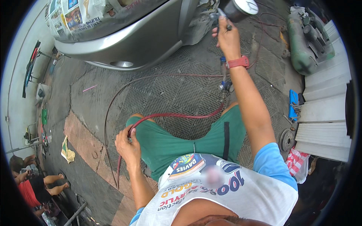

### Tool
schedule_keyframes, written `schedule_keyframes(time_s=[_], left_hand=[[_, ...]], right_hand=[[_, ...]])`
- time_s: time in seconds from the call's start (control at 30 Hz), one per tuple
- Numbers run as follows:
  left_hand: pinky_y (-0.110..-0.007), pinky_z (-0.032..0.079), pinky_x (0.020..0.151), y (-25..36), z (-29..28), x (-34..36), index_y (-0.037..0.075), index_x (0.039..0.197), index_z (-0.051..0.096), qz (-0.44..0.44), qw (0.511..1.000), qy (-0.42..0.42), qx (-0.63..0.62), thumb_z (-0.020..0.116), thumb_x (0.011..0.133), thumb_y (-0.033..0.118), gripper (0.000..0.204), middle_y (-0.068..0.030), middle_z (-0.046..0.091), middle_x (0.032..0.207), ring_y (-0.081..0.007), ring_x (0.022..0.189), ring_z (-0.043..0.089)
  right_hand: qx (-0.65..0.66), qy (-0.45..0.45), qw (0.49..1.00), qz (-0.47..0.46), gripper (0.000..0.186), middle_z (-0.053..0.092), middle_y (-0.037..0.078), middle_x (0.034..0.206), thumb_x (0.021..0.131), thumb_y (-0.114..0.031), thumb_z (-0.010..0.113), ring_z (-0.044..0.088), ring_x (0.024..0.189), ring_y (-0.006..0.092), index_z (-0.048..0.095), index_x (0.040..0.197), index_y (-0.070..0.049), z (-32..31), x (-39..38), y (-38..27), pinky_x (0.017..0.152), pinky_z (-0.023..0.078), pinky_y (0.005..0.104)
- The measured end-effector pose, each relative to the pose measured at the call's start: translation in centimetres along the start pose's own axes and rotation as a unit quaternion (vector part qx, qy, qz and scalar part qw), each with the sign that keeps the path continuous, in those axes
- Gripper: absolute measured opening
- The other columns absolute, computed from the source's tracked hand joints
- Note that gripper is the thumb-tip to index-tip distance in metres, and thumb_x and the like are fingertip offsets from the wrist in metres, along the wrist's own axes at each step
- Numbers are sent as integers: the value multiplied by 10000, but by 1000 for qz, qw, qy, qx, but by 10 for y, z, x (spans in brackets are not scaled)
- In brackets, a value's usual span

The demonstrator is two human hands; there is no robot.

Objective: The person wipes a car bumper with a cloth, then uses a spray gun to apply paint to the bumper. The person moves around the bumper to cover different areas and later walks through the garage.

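Spray gun (233,9), with its dark paint cup topped by a pale lid, sits at the upper edge of the view, raised at arm's length toward the silver car (143,37), whose glass and upper panels are masked with newspaper (75,17), apparently to keep paint off them. Below the car spreads the patterned concrete floor (169,90), and at the right edge stand pale corrugated sheets (324,113) with a green compressor tank (305,41) lying beyond them. A red air hose (177,116) runs from a fitting under the gun, down across the person's green shorts (181,139), then loops away over the floor. The left hand (128,145) is clenched around this hose at the thigh, seemingly gathering the slack so it stays off the car and feeds freely. The right hand (228,37), wearing a red wristband (237,62), is wrapped around the gun's handle with fingers closed at the trigger, holding the nozzle toward the bodywork. A blue tool (293,103) lies beside the sheets.
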State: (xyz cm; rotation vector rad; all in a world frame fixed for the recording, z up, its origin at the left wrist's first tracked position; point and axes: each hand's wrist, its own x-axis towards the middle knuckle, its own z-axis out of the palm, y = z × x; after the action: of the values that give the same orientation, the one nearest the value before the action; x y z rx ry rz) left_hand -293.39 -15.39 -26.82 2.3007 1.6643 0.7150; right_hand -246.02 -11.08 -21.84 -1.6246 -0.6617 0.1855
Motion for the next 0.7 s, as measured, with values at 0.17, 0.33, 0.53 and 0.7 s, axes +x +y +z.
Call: schedule_keyframes(time_s=[0.17,0.33,0.53,0.7], left_hand=[[-407,442,826,-16,-2,9,72,1075,772,64,998,21,17,737,969,212,179,-62,691,863,-272,792,599],[-405,432,804,-6,8,4,84,1060,775,69,997,-36,-8,747,956,207,163,-50,658,818,-258,766,583],[-403,457,828,-1,19,-1,80,1094,768,51,996,-41,-59,719,984,206,174,-70,687,873,-275,806,607],[-418,478,875,-1,26,2,75,1119,764,51,993,-52,-91,704,1001,209,188,-87,721,932,-292,886,647]], right_hand=[[58,-152,986,-24,619,723,67,792,1067,-521,598,698,677,115,656,1398,-2,26,-66,-33,669,575,281],[-3,-214,977,16,637,724,45,814,1052,-554,598,704,690,110,656,1415,-34,23,-54,-60,479,529,282],[-105,-55,987,-106,647,746,102,832,1031,-597,594,732,712,154,723,1300,-24,-1,34,-73,622,586,327],[-158,0,944,-288,514,712,72,798,1093,-510,517,667,628,145,721,1147,-42,5,47,-77,509,509,308]])
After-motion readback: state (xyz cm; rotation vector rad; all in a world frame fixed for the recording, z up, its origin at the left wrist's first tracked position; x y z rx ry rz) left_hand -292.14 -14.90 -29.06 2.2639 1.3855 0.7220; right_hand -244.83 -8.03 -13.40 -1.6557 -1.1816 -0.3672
